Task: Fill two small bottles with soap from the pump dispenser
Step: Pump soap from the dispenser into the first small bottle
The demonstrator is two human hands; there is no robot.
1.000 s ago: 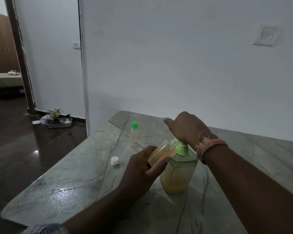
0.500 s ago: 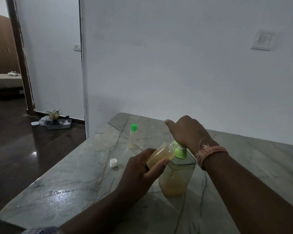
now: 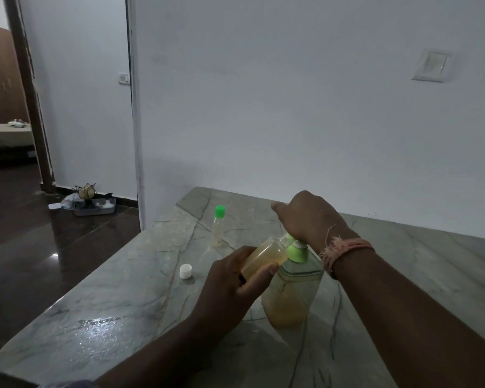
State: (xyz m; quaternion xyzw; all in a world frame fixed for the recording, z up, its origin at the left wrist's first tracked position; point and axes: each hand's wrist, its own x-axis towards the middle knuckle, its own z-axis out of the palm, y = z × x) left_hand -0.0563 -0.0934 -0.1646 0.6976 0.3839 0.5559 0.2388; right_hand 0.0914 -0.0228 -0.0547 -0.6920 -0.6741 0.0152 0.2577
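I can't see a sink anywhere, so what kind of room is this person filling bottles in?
Probably a room in a home, not a bathroom. There is a marble table against a plain white wall with a switch plate, and a doorway opens onto a dark polished floor.

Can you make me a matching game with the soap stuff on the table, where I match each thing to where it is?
Things:
1. small open bottle
2. green-capped bottle
3. white cap
4. pump dispenser

Places:
A. lying loose on the marble table, left of the hands
B. standing alone further back, lid on
C. tilted in the left hand, mouth near the nozzle
D. under the right hand, which rests on its pump head

Pairs: 1-C, 2-B, 3-A, 4-D
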